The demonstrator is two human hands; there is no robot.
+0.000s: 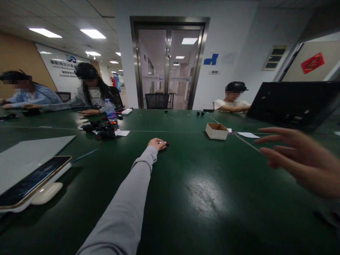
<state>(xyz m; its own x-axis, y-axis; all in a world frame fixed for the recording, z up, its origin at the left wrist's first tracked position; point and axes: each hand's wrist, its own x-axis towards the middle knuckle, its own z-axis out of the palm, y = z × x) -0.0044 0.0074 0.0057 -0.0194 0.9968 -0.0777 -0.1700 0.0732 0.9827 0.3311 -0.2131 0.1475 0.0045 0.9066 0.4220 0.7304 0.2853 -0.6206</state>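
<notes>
I'm reaching L hand (157, 143) far out, grip closing on small black part (166, 143) on counter (202, 198); R hand (297, 159) hovering, fingers apart. Next, I judge: needs firm pinch before lifting.

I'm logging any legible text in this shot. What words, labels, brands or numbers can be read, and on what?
None can be read for certain.
Wall banner: logo and lines of characters, too blurred.
Water bottle label: too small.
Red door sign: a character, illegible.
Glass doors: a strip with small marks, unreadable.

A small black part (166, 143) lies on the green table (202, 198), far out, touching the left hand's fingers (160, 142).
</notes>
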